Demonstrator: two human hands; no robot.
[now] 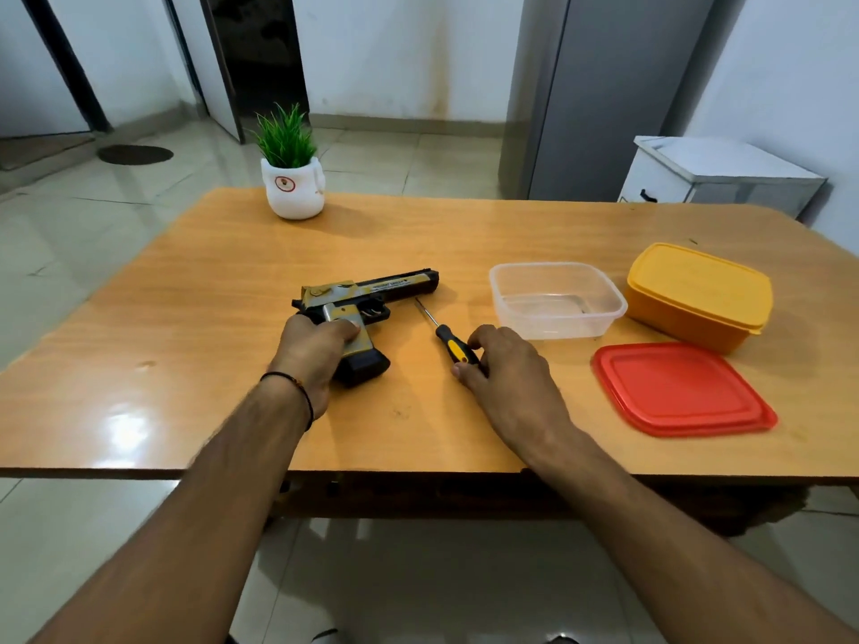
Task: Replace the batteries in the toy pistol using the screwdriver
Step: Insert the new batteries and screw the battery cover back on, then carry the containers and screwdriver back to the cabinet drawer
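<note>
A black and gold toy pistol lies on its side in the middle of the wooden table, barrel pointing right. My left hand is closed around its grip, thumb on the gold side plate. To the right of the pistol a screwdriver with a black and yellow handle lies on the table, its tip pointing toward the barrel. My right hand has its fingers curled around the handle end. No batteries are visible.
A clear plastic tub stands right of the screwdriver, with a closed yellow box beyond it and a red lid flat in front. A small potted plant sits at the table's far edge.
</note>
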